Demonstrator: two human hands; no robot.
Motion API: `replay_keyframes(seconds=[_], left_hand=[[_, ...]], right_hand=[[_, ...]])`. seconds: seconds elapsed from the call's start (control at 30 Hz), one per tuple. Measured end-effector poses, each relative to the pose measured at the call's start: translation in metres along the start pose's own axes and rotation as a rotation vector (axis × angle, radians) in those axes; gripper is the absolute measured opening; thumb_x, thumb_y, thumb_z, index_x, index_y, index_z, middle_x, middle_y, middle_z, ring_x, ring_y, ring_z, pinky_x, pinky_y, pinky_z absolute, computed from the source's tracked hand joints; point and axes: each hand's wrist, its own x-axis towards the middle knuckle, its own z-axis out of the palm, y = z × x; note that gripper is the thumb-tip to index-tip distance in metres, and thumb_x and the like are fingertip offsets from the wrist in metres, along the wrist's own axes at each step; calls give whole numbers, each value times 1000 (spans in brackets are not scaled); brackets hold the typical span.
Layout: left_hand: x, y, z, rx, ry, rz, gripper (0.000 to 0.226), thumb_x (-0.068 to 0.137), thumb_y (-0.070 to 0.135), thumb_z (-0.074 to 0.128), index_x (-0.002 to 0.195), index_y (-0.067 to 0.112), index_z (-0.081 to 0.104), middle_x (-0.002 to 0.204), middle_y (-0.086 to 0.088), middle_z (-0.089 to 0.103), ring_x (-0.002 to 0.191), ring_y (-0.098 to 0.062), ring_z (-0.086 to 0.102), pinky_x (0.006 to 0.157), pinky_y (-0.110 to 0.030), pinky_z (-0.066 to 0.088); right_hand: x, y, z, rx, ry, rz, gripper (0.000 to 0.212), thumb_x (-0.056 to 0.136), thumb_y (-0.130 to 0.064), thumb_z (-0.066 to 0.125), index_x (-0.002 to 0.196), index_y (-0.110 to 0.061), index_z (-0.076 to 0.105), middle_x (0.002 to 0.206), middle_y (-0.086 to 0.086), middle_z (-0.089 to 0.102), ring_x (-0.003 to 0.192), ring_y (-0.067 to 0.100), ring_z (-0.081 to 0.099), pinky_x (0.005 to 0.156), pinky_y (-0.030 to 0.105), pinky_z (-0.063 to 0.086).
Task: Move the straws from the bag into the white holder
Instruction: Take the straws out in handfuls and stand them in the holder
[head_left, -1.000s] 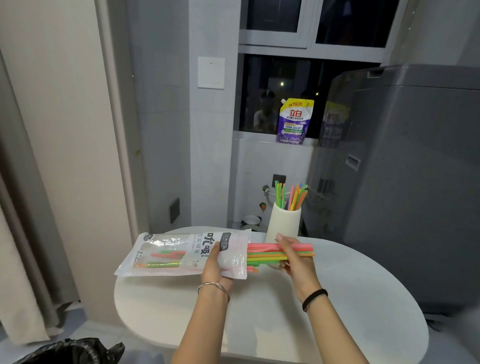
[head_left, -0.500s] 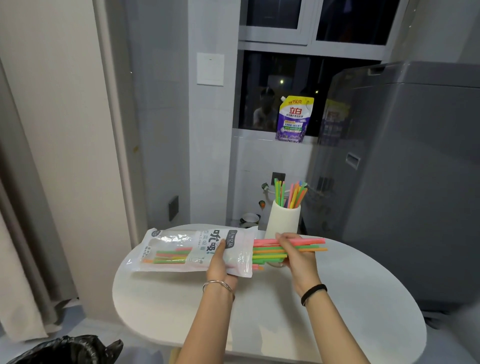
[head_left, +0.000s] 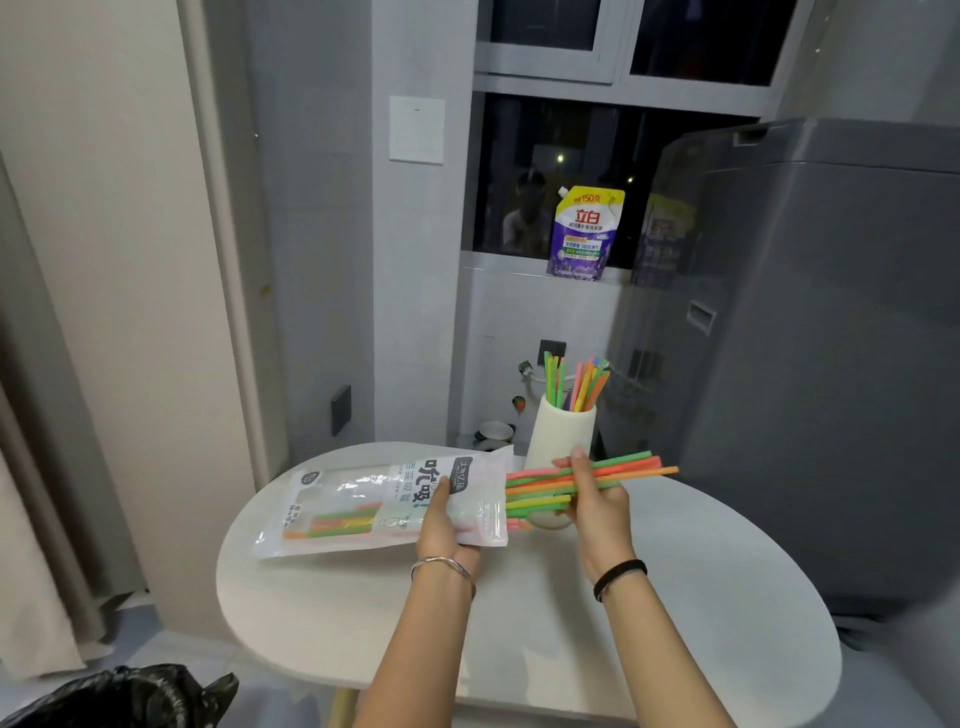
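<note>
My left hand (head_left: 442, 525) grips the open end of a clear printed straw bag (head_left: 363, 504), held flat just above the white table (head_left: 675, 597). A few green, pink and orange straws still lie inside the bag. My right hand (head_left: 597, 504) is closed on a bundle of coloured straws (head_left: 623, 470) drawn part way out of the bag's mouth, their ends pointing right. Behind the hands stands the white holder (head_left: 561, 431), upright, with several straws (head_left: 574, 382) sticking out of its top.
A large grey appliance (head_left: 805, 338) stands right of the table. A purple detergent pouch (head_left: 584, 234) sits on the window ledge. A black rubbish bag (head_left: 114, 696) lies on the floor at lower left, a curtain (head_left: 41, 467) hangs at the left.
My right hand has pulled the straw bundle further right, out of the bag. The bag and my left hand have shifted slightly right and up.
</note>
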Motion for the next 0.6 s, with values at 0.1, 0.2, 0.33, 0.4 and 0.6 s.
replay_keyframes(seconds=[0.1,0.2,0.33,0.4,0.6], left_hand=[[3,2,-1,-1,33,10,51,101,20,50,150,12,40,150,-13,48,138,-33,45,116,-58,27],[3,0,0,6,33,-8,50,101,19,49,149,10,40,150,-13,47,141,-34,42,118,-55,26],[-1,-6,5,5,-7,-30,49,102,20,46,149,9,40,151,-15,46,142,-33,40,118,-54,25],[-1,-8,8,19,-23,-44,49,103,22,45,150,10,39,151,-15,46,141,-34,41,117,-56,25],[4,-1,14,-4,-49,-25,47,102,26,47,147,15,44,142,-9,53,127,-30,49,112,-58,32]], right_hand=[[4,-6,-8,12,179,-64,40,91,-40,54,64,-13,64,45,-2,55,38,10,48,40,20,41],[2,-8,-6,45,113,-44,35,88,-38,59,63,-14,65,46,-4,58,41,11,52,41,21,42],[-1,-7,4,19,-45,80,33,90,-41,55,72,-16,68,58,-3,69,54,10,65,40,19,46],[2,-9,3,-4,4,63,35,90,-43,52,77,-15,66,62,-1,68,58,11,66,40,19,47],[19,-36,-7,-34,60,-143,44,95,-35,48,64,-6,63,41,0,55,32,10,45,33,20,36]])
